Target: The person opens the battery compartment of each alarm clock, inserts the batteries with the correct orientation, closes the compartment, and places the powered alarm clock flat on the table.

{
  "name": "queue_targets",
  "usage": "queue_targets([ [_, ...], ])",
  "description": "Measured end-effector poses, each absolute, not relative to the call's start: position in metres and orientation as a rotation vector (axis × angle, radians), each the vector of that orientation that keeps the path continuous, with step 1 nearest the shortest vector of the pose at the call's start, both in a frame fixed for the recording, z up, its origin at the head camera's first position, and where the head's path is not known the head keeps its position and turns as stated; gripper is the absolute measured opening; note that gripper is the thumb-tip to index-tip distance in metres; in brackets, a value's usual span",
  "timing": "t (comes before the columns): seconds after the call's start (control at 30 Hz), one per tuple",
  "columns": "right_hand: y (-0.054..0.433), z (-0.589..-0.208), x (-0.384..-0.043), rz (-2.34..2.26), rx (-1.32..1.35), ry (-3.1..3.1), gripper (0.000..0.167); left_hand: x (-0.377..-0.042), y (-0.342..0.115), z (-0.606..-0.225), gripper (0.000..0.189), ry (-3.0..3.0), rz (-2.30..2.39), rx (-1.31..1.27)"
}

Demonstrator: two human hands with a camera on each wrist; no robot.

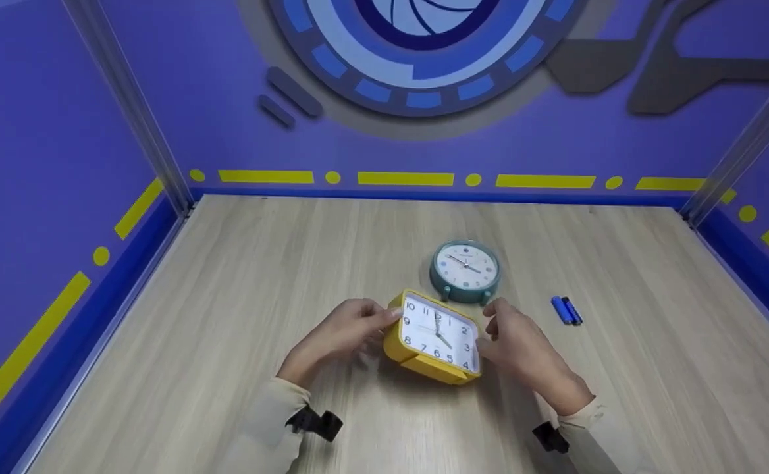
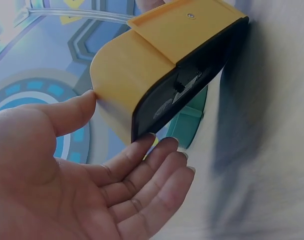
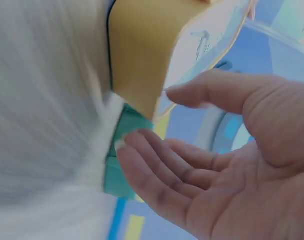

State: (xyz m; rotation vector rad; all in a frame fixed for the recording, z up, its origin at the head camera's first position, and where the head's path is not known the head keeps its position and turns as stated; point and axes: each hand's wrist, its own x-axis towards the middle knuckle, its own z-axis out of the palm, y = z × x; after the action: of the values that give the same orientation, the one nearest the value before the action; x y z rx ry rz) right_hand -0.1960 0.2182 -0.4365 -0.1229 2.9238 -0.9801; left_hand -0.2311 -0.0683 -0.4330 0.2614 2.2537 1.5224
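A yellow alarm clock (image 1: pixel 438 337) with a white square dial sits in front of me, tilted with its face up. My left hand (image 1: pixel 357 324) holds its left end, thumb against the yellow side and fingertips at the black back edge in the left wrist view. The black back (image 2: pixel 174 92) shows there only in part. At the clock's right edge is my right hand (image 1: pixel 521 342); its thumb touches or nearly touches the front rim, and the other fingers are bent loosely away from the yellow casing (image 3: pixel 142 45). Just behind lies a round teal alarm clock (image 1: pixel 466 268), dial up.
Two blue batteries (image 1: pixel 563 309) lie side by side to the right of the clocks. The wooden tabletop (image 1: pixel 279 250) meets blue panels at the back and sides. Metal posts (image 1: pixel 141 112) stand at the rear corners.
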Motion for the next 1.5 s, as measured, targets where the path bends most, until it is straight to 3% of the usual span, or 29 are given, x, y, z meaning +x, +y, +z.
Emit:
queue_targets([
  [0.17, 0.207, -0.431, -0.187, -0.876, -0.277, 3.058, 0.032, -0.230, -0.067, -0.432, 0.035, 2.223, 1.561, 0.337],
  [0.57, 0.203, -0.425, -0.183, -0.919, -0.332, 2.945, 0.019, -0.227, -0.059, -0.431, 0.021, 2.219, 1.710, 0.482],
  [1.03, 0.204, -0.425, -0.187, -0.992, -0.241, 2.871, 0.020, -0.220, -0.047, -0.431, 0.034, 2.275, 1.661, 0.600],
  [1.37, 0.208, -0.422, -0.187, -1.302, -0.254, 2.763, 0.017, -0.210, -0.037, -0.425, 0.047, 2.326, 1.603, 0.604],
  [1.5, 0.208, -0.419, -0.185, -1.465, -0.201, 2.644, 0.026, -0.208, -0.034, -0.423, 0.052, 2.381, 1.553, 0.620],
])
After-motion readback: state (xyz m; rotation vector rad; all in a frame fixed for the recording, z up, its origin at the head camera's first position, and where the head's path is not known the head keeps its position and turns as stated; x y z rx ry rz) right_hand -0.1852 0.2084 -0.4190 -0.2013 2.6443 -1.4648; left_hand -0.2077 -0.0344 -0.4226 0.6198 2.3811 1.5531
